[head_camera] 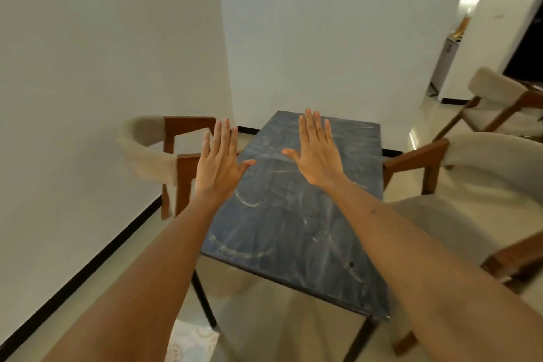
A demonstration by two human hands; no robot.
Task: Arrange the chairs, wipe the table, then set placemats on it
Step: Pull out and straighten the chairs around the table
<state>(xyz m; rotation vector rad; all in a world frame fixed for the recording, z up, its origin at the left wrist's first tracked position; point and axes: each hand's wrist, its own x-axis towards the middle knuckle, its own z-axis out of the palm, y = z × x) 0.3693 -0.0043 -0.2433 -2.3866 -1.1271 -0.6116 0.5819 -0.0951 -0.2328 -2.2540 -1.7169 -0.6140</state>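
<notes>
Both hands, left hand [219, 161] and right hand [316, 153], hover flat and empty over the table [293, 229]; best start by squaring the chair [164, 156] at nine o'clock.

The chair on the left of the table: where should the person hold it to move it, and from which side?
Probably best to take the chair on the left by its padded curved backrest, from the wall side. The back faces away from the table, its top rim is free, and the wooden frame just under it looks firm. Both the left hand and the right hand are open and hold nothing.
</notes>
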